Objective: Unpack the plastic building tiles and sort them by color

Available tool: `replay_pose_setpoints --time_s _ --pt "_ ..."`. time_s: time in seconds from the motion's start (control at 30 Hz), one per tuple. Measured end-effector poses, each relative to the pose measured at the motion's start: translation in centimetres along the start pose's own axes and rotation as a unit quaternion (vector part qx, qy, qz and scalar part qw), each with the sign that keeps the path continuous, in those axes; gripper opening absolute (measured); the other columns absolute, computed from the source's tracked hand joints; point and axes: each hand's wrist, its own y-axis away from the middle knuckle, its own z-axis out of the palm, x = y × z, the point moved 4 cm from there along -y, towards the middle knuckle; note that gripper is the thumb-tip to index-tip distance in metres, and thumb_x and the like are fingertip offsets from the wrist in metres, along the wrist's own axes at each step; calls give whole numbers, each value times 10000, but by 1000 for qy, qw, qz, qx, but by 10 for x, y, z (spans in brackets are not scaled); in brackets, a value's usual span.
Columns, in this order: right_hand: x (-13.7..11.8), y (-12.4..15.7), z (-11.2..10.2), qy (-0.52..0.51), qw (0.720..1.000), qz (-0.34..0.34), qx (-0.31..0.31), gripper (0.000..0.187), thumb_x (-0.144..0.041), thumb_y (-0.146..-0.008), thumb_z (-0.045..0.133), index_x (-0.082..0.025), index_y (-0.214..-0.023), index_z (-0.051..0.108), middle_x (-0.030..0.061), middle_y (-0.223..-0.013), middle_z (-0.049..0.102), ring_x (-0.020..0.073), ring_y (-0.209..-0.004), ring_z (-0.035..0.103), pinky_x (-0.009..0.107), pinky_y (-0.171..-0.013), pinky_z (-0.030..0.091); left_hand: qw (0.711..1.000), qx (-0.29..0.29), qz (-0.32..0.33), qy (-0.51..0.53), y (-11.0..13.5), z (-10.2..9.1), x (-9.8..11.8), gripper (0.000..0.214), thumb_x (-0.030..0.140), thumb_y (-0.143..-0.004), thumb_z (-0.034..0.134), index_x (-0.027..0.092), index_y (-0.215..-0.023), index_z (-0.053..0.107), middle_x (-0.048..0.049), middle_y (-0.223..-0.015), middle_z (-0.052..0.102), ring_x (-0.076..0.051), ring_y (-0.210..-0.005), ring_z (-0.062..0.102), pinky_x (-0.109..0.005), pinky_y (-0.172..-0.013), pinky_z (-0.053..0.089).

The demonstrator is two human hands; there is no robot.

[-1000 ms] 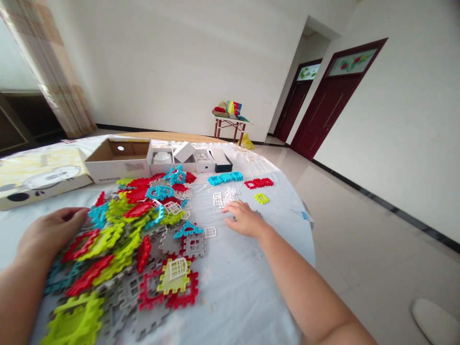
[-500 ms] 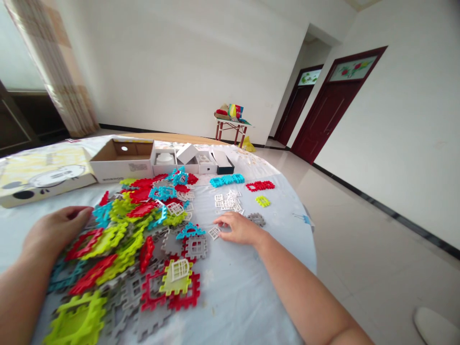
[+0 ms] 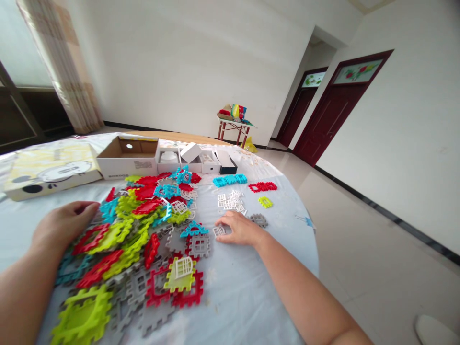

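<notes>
My right hand [image 3: 240, 229] is over the tablecloth, its thumb and fingers around the edges of a small white toy window frame [image 3: 218, 232]. Just beyond it lies a loose cluster of similar white frames [image 3: 231, 200]. My left hand [image 3: 68, 221] rests at the left side of a heap of plastic interlocking panels, thumb and fingers pressed together; whatever they may hold is hidden. The heap mixes lime green panels [image 3: 82, 311], red panels [image 3: 100, 269], grey panels [image 3: 156, 316] and blue pieces [image 3: 194, 229]. One white arched frame [image 3: 184, 267] lies on a green panel.
Along the back stand a yellow-and-white box [image 3: 53, 167], an open cardboard box [image 3: 129, 165] and several small white boxes [image 3: 210, 162]. Sorted groups lie to the right: blue pieces [image 3: 230, 180], red pieces [image 3: 262, 186], green pieces [image 3: 265, 202] and grey pieces [image 3: 258, 220]. The round table's edge curves at right.
My right thumb and fingers have closed in around the small white window frame, which was beside the fingertips before. The left hand stays by the heap. The view has shifted slightly.
</notes>
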Motion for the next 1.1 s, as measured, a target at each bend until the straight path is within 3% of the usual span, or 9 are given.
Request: replay_pose_setpoints --time_s 0.1,0.27,0.4,0.53,0.63,0.73,0.83,1.0,1.1 --pt "-1 -2 2 -1 1000 -26 -5 360 -386 -724 663 -232 -1047 627 52 -967 565 182 -940 523 306 -848 403 999 -29 -32 -3 3 0 3 533 523 -720 455 181 -1096 619 -77 -822 662 -206 -693 571 -246 -547 390" --pt "-7 -6 3 16 998 -58 31 235 -356 -859 507 -196 -927 666 56 -869 604 164 -879 539 291 -830 394 999 -31 -32 -16 5 -2 5 560 553 -734 421 182 -1108 614 -88 -893 657 -204 -717 568 -243 -555 390" --pt "6 -7 -12 45 994 28 99 304 -320 -914 388 -187 -831 648 48 -797 621 155 -805 550 263 -751 402 999 -29 -31 -22 6 -2 5 562 554 -741 408 183 -1110 612 -97 -924 654 -208 -735 569 -242 -557 396" --pt "42 -5 -38 66 972 132 185 331 -334 -919 348 -184 -892 641 66 -852 642 172 -817 566 274 -745 411 999 -29 -25 -16 5 -2 6 564 551 -745 403 172 -1104 615 -100 -920 654 -213 -747 571 -245 -566 400" --pt "67 -4 -51 70 952 162 249 330 -310 -908 354 -151 -1033 615 112 -984 636 207 -945 557 318 -840 407 999 -30 -23 -10 4 0 5 565 557 -751 397 175 -1108 611 -107 -925 649 -221 -762 573 -252 -569 396" --pt "72 -4 -53 68 945 154 281 324 -293 -878 409 -133 -1093 590 133 -1056 607 217 -984 544 352 -898 394 999 -36 -23 -6 3 1 4 572 566 -760 377 180 -1116 603 -113 -946 643 -225 -776 571 -259 -579 395" --pt "49 -8 -47 33 959 107 262 287 -283 -851 468 -146 -1062 605 108 -1031 608 198 -949 549 338 -887 408 999 -39 -28 -4 3 1 2 574 568 -763 370 181 -1118 599 -109 -951 640 -220 -779 568 -259 -586 391" --pt "-11 -19 -29 -29 990 2 135 273 -332 -804 570 -175 -1020 624 60 -939 617 151 -838 559 287 -818 430 999 -43 -24 0 5 1 3 581 576 -770 351 182 -1125 590 -104 -955 635 -212 -785 563 -254 -594 387" --pt "-30 -23 -16 -35 997 -25 71 362 -381 -744 640 -184 -1047 616 52 -915 618 152 -819 559 284 -789 434 999 -38 -31 -5 4 2 3 569 569 -774 346 192 -1120 593 -101 -957 639 -211 -777 563 -252 -589 386"
